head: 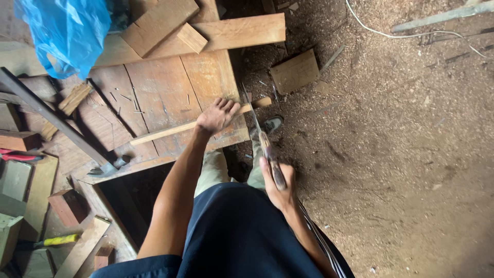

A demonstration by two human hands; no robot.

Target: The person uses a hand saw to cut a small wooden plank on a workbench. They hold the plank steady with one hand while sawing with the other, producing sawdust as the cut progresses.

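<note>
My left hand [217, 116] presses flat on a thin wooden strip [164, 132] that lies across the corner of a worn wooden workbench [159, 87]. The strip's far end [261, 102] sticks out past the bench edge. My right hand [278, 183] grips the handle of a hand saw [260, 134]. Its narrow blade runs away from me and meets the strip just right of my left hand, beside the bench edge.
A blue plastic bag [64, 31] sits at the bench's far left. Planks and offcuts [216, 31] lie across the bench top, with a few nails. A hammer [105, 167], wood blocks and a yellow-handled tool [59, 240] lie left. Sawdust floor [401, 144], white cable [411, 35].
</note>
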